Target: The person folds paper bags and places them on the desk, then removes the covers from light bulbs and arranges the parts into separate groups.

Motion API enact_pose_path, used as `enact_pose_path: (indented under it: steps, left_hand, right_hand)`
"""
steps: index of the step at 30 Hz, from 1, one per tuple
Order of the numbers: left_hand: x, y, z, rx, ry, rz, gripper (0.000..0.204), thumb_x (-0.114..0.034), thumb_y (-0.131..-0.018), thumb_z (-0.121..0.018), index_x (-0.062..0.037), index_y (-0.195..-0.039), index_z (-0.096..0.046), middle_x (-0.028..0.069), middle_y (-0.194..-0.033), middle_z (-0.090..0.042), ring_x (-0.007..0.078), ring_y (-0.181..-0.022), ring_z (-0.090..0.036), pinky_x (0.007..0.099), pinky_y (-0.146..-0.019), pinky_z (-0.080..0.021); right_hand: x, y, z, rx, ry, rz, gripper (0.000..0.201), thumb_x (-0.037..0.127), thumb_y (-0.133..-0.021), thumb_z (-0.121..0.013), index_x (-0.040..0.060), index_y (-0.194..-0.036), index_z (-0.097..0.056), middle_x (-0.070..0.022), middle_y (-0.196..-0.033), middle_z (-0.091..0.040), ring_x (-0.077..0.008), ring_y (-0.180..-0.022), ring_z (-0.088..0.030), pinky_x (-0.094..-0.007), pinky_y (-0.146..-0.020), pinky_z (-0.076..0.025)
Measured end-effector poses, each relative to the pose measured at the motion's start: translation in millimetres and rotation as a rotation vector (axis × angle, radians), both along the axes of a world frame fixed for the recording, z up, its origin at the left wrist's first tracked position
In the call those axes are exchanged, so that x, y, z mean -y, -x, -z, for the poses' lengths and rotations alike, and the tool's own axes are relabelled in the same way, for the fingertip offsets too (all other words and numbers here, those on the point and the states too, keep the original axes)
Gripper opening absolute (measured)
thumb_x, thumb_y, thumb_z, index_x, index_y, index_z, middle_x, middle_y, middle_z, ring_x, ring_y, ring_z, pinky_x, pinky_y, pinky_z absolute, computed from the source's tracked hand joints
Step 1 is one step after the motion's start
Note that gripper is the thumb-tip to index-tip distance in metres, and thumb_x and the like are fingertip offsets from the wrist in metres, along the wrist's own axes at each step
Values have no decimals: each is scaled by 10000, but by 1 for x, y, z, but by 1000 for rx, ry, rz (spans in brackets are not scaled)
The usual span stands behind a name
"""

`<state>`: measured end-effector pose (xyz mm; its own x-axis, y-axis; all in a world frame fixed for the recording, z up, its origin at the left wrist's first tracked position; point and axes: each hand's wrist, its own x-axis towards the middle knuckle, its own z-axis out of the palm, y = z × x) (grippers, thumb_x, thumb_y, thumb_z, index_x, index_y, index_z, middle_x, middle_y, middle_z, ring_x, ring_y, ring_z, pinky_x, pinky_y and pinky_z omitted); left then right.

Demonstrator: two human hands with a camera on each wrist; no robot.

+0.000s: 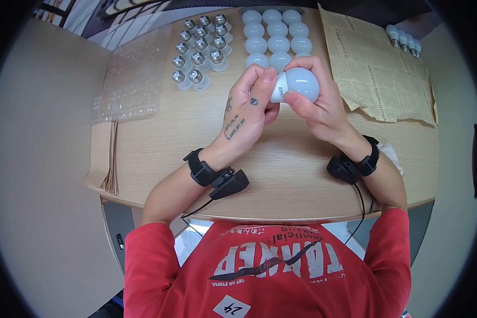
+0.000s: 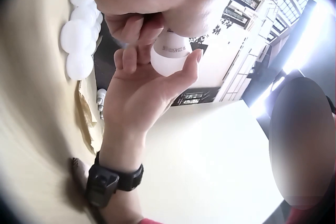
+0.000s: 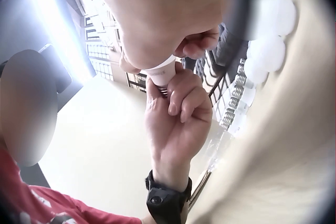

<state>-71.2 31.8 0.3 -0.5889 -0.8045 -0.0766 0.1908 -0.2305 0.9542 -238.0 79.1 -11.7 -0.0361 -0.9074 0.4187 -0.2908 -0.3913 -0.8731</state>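
Both hands hold a white light bulb (image 1: 303, 85) over the table, its round globe to the right. My left hand (image 1: 246, 103) grips the bulb's base end; in the right wrist view its curled fingers (image 3: 184, 95) lie against the metal screw thread (image 3: 163, 91). My right hand (image 1: 323, 108) holds the globe, thumb and fingers around it. Printed marks show on the bulb's white collar (image 2: 172, 49) in the left wrist view. Just beyond the hands stand rows of white globes (image 1: 277, 44), the nearest partly hidden by the fingers.
Bulb base parts with metal screw caps (image 1: 197, 58) stand in rows at back left. A clear plastic tray (image 1: 132, 79) and folded brown paper (image 1: 105, 153) lie left. Printed kraft paper (image 1: 376, 69) covers the right, with several small bulbs (image 1: 403, 38) beyond. White tissue (image 1: 391, 153) lies near the right forearm.
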Motion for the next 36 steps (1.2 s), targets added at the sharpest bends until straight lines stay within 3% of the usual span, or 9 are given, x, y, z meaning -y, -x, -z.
enact_pose_path:
  steps: [8,11,14,23,26,29,32,33,36]
  left_hand:
    - [-1,3,1,-8,-20,2,304,-407,-1066,-470,-125,-953,-464,-31,-672,-394,60,-512,-344,230,-475,-234]
    - [-2,4,1,4,-59,-23,307,-402,-1066,-453,-119,-946,-470,-19,-666,-420,70,-494,-344,238,-470,-240]
    - [11,-5,9,-61,-172,-26,318,-402,-1063,-435,-111,-942,-479,0,-671,-463,81,-476,-343,248,-467,-249]
    - [14,-10,24,-70,-228,-32,348,-421,-1054,-458,-100,-926,-500,9,-703,-495,83,-521,-378,236,-489,-271]
    - [17,-16,22,31,-134,-30,296,-379,-1039,-529,-98,-948,-543,-4,-725,-514,78,-547,-397,228,-507,-294]
    - [28,-32,20,439,301,-86,235,-306,-1002,-626,-73,-984,-608,2,-767,-570,84,-600,-477,234,-532,-368]
    - [42,-49,8,701,766,-94,215,-242,-954,-699,-45,-1021,-647,26,-821,-623,86,-687,-561,230,-589,-435]
    - [48,-53,8,791,1022,-122,232,-217,-925,-718,-37,-1058,-655,59,-886,-666,132,-763,-639,261,-635,-491]
    - [61,-64,12,970,1286,-159,248,-214,-901,-730,-50,-1072,-658,89,-941,-685,220,-798,-680,320,-662,-524]
  right_hand:
    - [0,0,6,127,-49,-51,463,414,-926,-693,73,-1183,-514,-63,-1013,-637,-146,-912,-619,-296,-769,-506]
    - [3,-1,15,176,-27,-50,424,405,-939,-665,89,-1182,-519,-32,-1016,-595,-108,-895,-567,-266,-733,-481]
    - [0,10,4,555,-268,-227,393,411,-952,-634,109,-1178,-525,-4,-1008,-544,-69,-857,-499,-230,-691,-438]
    - [5,7,8,508,-252,-211,304,344,-999,-593,102,-1172,-530,8,-984,-528,-40,-815,-459,-194,-658,-403]
    - [7,5,8,513,-229,-148,305,282,-992,-635,87,-1201,-529,7,-965,-539,-46,-822,-485,-193,-674,-412]
    - [8,1,3,430,-170,-95,363,242,-973,-679,89,-1264,-526,6,-961,-558,-61,-850,-521,-206,-696,-424]
    - [10,-1,2,223,-63,-40,458,230,-943,-717,88,-1326,-510,-10,-1016,-598,-70,-886,-545,-224,-720,-442]
    - [11,0,3,176,-57,-33,480,237,-928,-732,89,-1328,-512,-20,-1033,-613,-73,-878,-550,-231,-724,-448]
    - [12,2,6,64,-61,20,545,258,-877,-781,89,-1324,-520,-52,-1072,-656,-97,-858,-574,-252,-743,-470]
